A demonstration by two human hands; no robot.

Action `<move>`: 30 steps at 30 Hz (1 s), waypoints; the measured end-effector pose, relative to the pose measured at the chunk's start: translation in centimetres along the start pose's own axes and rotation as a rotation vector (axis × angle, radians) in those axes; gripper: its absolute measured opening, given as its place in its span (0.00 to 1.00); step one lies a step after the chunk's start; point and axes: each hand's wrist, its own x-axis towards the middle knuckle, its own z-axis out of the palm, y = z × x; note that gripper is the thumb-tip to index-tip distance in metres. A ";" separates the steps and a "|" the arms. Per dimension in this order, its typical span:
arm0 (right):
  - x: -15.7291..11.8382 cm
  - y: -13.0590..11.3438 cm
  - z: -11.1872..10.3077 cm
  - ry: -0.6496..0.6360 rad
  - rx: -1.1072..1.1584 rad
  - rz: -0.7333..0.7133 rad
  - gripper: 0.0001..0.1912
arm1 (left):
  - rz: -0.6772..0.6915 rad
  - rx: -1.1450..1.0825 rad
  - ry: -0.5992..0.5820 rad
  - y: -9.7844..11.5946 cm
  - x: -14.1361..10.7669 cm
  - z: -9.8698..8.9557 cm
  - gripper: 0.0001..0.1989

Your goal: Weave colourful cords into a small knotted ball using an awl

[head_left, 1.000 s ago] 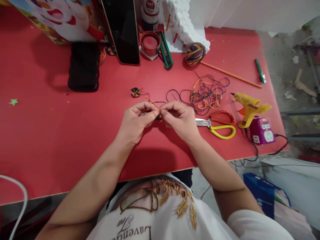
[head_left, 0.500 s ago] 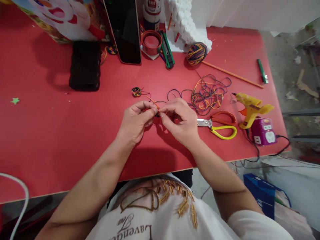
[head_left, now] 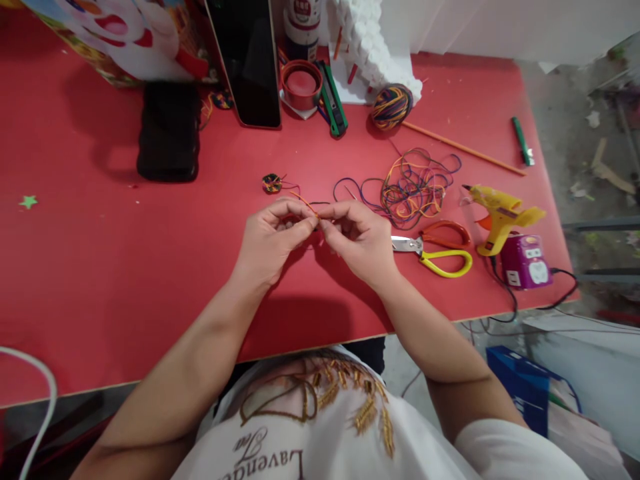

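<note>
My left hand [head_left: 275, 240] and my right hand [head_left: 357, 243] meet fingertip to fingertip over the red table. Both are closed in a pinch on a thin multicoloured cord [head_left: 305, 202], whose orange end pokes up between them. Most of what they grip is hidden behind the fingers. Just beyond my left hand lies a small coil of the same cord [head_left: 272, 183] with loose ends. To the right of my right hand, a loose tangle of cord [head_left: 415, 187] spreads on the table, and scissors [head_left: 445, 250] with red and yellow handles lie nearby.
A yellow glue gun [head_left: 503, 213] and a purple power adapter [head_left: 527, 261] sit at the right. Along the back are a cord ball [head_left: 391, 107], a green cutter [head_left: 333, 100], a red tape roll [head_left: 301, 87], a phone [head_left: 247, 63] and a black case [head_left: 170, 132]. An orange stick [head_left: 465, 148] lies behind the tangle.
My fingers have shifted slightly around the cord, with the right fingertips a little lower. The whole view has slid a few pixels; the other things lie as before.
</note>
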 end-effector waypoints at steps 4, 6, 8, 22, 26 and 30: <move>0.1 0.1 -0.2 -0.026 0.027 0.032 0.06 | 0.175 0.145 -0.038 0.2 0.3 -0.1 0.04; 0.1 0.2 -0.3 -0.034 -0.008 0.017 0.06 | 0.160 0.160 -0.050 0.4 0.1 0.0 0.04; 0.1 0.3 -0.5 -0.032 -0.099 -0.027 0.05 | 0.087 0.153 -0.045 0.8 -0.2 0.2 0.04; 0.7 0.4 -0.9 0.033 -0.140 0.021 0.02 | -0.047 0.184 -0.100 0.8 -0.3 0.4 0.13; 0.7 0.5 -1.1 0.028 -0.123 0.018 0.03 | -0.059 0.155 -0.079 0.9 -0.4 0.5 0.10; 0.5 0.5 -1.2 0.031 -0.154 0.003 0.01 | -0.079 0.153 -0.047 1.2 -0.4 0.6 0.09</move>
